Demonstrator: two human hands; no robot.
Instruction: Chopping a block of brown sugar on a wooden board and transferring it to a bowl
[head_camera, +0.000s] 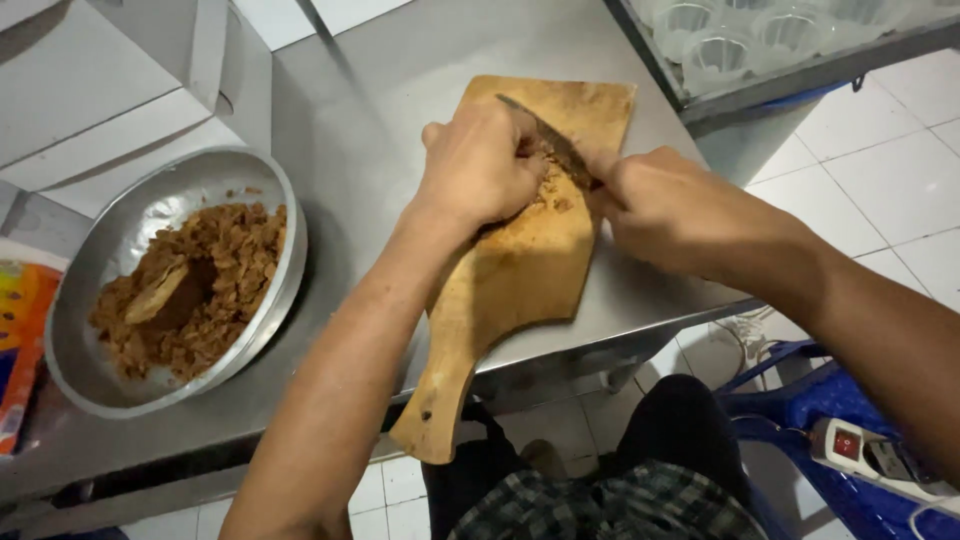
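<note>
At the far left edge a bright orange-and-yellow package (18, 330) lies beside the metal bowl (110, 250) of brown crumbs. Your left hand (478, 165) presses brown food (552, 190) onto the wooden cutting board (510, 280), whose handle points toward you over the tabletop (350, 120) edge. Your right hand (660, 205) grips the knife (550, 140), its dark blade angled up-left.

Worn matt wooden board (520, 270), brushed steel table (400, 80); dull metal bowl (100, 270), crumbly brown shavings (225, 280)

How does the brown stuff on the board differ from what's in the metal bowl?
The brown bits on the cutting board are a small patch, half hidden under the left hand and knife; the brown heap in the metal bowl is far larger, piled up and untouched. Both look the same crumbly brown.
</note>
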